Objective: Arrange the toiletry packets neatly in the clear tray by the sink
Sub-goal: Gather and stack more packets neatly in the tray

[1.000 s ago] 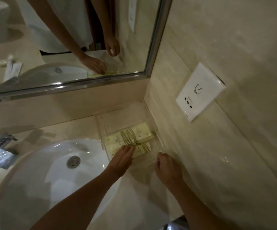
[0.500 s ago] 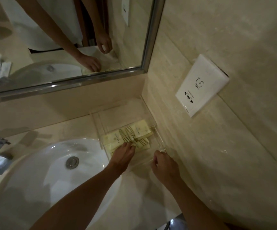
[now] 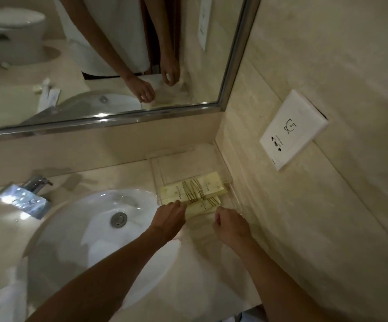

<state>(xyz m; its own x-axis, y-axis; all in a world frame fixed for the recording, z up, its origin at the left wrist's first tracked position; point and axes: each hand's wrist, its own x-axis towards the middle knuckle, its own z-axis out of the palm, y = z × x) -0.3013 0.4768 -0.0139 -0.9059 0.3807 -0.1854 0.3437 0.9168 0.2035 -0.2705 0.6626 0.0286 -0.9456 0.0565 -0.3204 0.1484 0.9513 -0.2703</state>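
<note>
Yellow toiletry packets (image 3: 192,190) stacked at near end of clear tray (image 3: 221,156), right of sink (image 3: 91,231). Left hand (image 3: 169,219) — fingers extended onto front packet. Right hand (image 3: 231,225) — curled at near edge; grip unclear.

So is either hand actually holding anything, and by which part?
The left hand touches the pale yellow packets at their near end; a grip cannot be told. The right hand is curled at the clear tray's near edge.
</note>
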